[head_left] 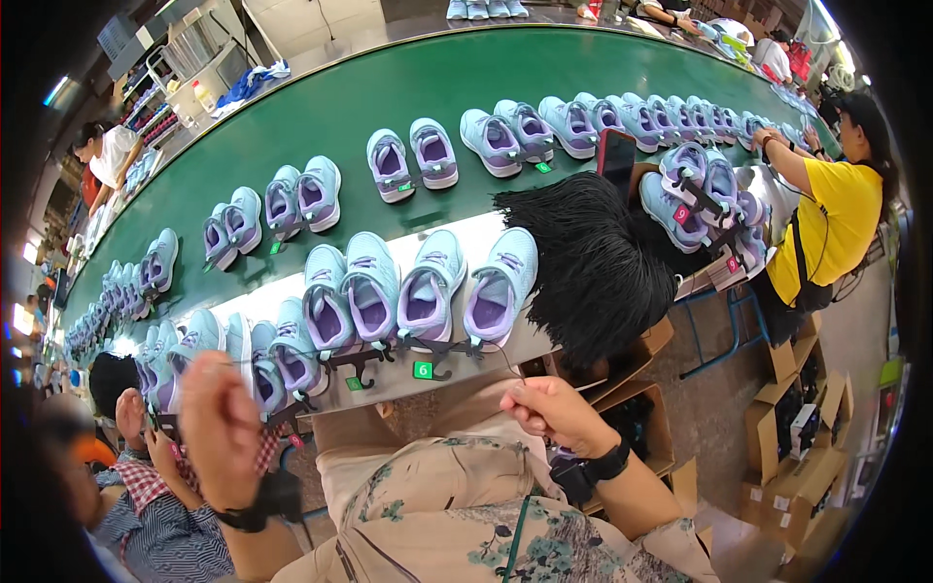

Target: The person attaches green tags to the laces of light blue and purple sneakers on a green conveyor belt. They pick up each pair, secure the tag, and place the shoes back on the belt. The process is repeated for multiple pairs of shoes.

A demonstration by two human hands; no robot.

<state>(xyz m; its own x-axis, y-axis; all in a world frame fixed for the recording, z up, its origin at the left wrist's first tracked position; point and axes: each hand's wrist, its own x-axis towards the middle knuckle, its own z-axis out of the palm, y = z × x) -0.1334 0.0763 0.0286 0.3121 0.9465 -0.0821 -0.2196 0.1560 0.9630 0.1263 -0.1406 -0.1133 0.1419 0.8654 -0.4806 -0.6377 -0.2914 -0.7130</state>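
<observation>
My right hand [556, 413] is closed in a pinch at the table's near edge, gripping a thin black cord [506, 361] that runs up toward the nearest shoes. My left hand [225, 428] is raised at the left, smeared by motion, so its fingers cannot be read. Between and beyond my hands stand light blue sneakers with purple linings, among them a right-hand shoe [501, 287] and its neighbour [431, 287]. Black plastic hangers hook onto these shoes, one bearing a green size tag [423, 370]. A thick bundle of black cords [593, 262] lies right of them.
A green conveyor belt [389, 92] carries several pairs of similar sneakers. More shoes are piled on the right [705, 199], near a co-worker in a yellow shirt [841, 204]. Another person in checked cloth [146, 486] sits close on my left. Cardboard boxes [802, 486] stand on the floor.
</observation>
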